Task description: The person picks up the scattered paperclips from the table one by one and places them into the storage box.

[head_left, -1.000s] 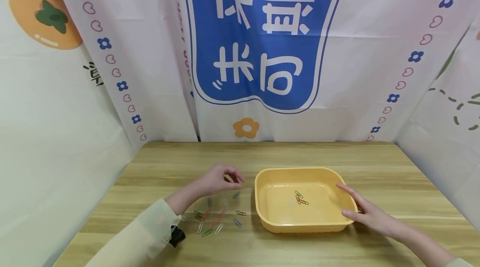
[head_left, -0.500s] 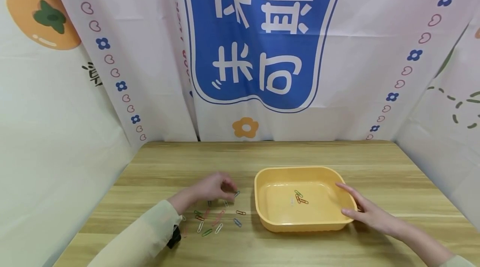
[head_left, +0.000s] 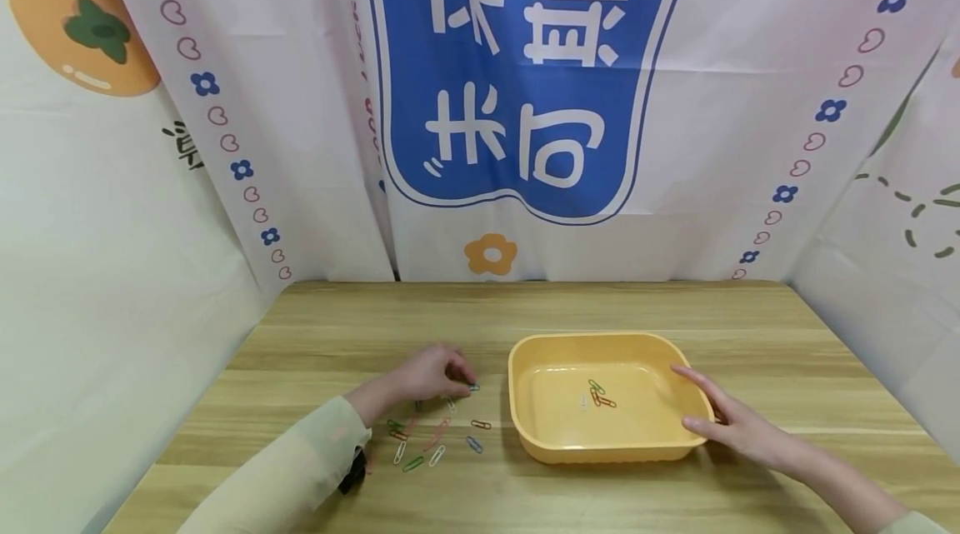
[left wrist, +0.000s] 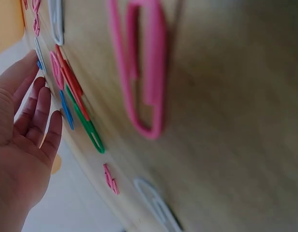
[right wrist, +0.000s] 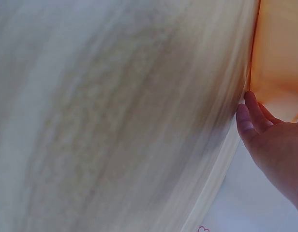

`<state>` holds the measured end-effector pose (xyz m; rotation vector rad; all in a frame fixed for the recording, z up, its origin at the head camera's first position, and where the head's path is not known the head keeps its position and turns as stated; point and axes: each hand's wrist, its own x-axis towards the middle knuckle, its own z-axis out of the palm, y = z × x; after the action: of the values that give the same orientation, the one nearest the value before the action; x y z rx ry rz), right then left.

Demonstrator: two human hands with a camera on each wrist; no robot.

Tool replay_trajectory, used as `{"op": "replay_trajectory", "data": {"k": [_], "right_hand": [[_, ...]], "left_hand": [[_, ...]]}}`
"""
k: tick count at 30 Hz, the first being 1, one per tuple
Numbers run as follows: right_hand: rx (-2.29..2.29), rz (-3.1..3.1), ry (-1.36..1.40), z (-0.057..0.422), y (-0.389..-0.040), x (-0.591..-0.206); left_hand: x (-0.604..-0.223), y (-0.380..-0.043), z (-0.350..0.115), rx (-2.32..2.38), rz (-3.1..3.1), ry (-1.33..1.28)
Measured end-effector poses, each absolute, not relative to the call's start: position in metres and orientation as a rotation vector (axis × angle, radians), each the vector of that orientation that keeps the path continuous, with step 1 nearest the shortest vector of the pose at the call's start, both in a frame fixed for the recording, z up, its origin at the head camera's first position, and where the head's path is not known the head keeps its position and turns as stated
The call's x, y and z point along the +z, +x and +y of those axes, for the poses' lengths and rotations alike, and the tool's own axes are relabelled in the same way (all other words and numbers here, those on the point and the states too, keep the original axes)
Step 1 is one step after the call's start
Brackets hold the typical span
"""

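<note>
Paper clips (head_left: 437, 456) lie scattered on the wooden surface (head_left: 645, 501) to the left of a yellow tray (head_left: 610, 455); a few more, red clips (head_left: 603, 401) among them, lie on the tray's floor. The step in hand looks to be picking up the blue clip (head_left: 474, 387) on the far side of the scatter. The left hand (head_left: 427, 374) has its fingertips at that clip, but I cannot tell whether they have closed on the wire. The right hand (head_left: 738, 430) rests on the tray's right end, fingers spread and fairly straight, seemingly to steady it.

Next, I judge, comes a firm pinch, a lift and a short carry rightward over the tray's left rim, which stands between clip and tray floor. Bare surface separates the scatter from the tray, with more room behind, up to the far edge by the hanging cloth (head_left: 330, 251). Low down it is tighter: a white clip (head_left: 452, 405) lies just beside the left hand, so dragging could disturb it.
</note>
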<state>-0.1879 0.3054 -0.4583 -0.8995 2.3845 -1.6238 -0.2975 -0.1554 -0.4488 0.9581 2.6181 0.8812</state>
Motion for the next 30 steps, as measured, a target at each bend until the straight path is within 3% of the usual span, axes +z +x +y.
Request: {"op": "replay_trajectory", "data": {"k": [30], "right_hand": [[-1.623,2.422,-0.931,0.305,-0.188,-0.460]], "left_hand": [[-0.439,-0.314,-0.154,0.836,2.434,0.933]]}}
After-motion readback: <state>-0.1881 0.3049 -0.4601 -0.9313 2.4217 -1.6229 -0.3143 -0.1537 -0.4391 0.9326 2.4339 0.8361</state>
